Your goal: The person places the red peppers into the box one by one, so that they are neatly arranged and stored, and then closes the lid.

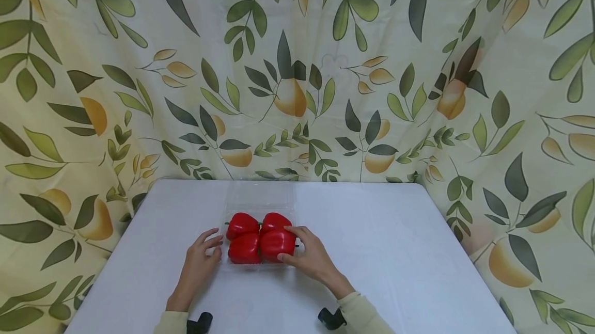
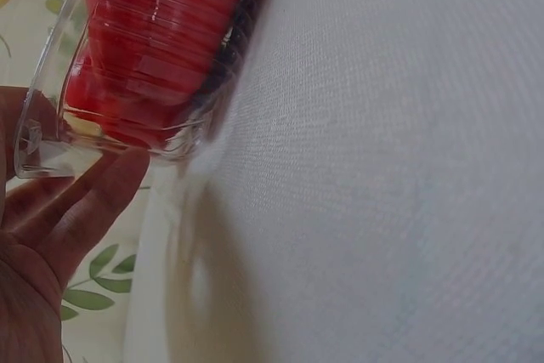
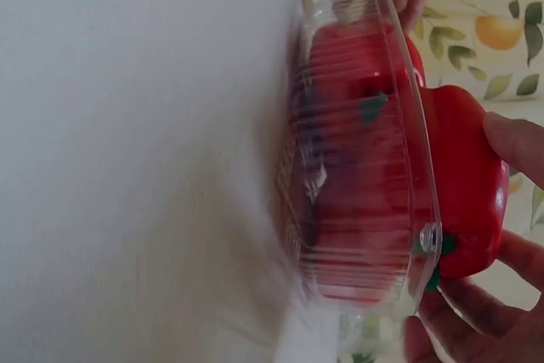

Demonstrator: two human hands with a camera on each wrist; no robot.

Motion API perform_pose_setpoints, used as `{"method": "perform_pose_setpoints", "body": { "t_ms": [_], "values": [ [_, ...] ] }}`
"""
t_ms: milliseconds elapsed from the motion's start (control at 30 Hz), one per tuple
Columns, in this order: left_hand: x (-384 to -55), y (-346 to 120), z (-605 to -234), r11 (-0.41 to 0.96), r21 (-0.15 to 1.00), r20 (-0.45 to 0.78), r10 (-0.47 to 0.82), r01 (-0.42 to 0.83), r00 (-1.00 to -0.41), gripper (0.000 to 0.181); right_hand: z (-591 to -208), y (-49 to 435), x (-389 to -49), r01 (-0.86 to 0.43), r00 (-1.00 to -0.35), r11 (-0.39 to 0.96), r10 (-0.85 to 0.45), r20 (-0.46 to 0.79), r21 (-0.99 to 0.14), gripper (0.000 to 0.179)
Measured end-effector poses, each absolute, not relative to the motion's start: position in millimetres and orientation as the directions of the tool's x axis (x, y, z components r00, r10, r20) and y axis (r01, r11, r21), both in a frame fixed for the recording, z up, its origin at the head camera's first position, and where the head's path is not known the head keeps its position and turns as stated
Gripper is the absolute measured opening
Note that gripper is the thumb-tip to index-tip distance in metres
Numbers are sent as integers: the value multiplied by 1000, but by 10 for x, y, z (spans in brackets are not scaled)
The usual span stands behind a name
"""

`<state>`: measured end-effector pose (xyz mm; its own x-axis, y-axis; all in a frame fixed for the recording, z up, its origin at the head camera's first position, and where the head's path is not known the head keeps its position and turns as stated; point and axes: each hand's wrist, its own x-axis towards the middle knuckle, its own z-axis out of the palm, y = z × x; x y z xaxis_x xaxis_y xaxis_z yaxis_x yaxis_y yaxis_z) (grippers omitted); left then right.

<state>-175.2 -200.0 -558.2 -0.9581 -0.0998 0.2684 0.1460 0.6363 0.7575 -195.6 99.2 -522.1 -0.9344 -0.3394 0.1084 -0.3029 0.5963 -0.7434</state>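
Note:
Several glossy red bell peppers [image 1: 243,226] with green stems sit in a clear plastic clamshell box [image 1: 226,266]. My left hand [image 1: 202,260] holds the box's left side; in the left wrist view its fingers [image 2: 102,201] lie at the corner and rim of the clear wall. My right hand [image 1: 313,257] grips the front right bell pepper [image 1: 277,244], thumb on one side and fingers on the other. In the right wrist view this pepper [image 3: 463,180] stands higher than the box rim, with the other fingers close beside the wall.
The box's clear lid [image 1: 260,194] lies folded open toward the back of the white table [image 1: 372,231]. A leaf-patterned curtain [image 1: 316,132] hangs behind and around the table. Black wrist devices [image 1: 332,318] show at both sleeves.

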Motion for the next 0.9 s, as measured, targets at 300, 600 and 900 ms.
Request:
{"method": "perform_pose_setpoints", "body": {
  "t_ms": [300, 600, 900],
  "values": [
    [-1740, -2000, -5587, 636, 758, 268, -100, 146, -958, 28, -5209, 1012, -1971, -306, -933, 647, -349, 86, -698, 74],
    [-1756, -1989, -5586, 641, 756, 255, -105, 131, -961, 28, -5193, 1006, -1984, -354, -917, 644, -380, 117, -679, 64],
    [-1752, -1987, -5576, 639, 760, 242, -109, 119, -964, 29, -5231, 1003, -2008, -338, -928, 675, -357, 112, -655, 64]
  ]
}}
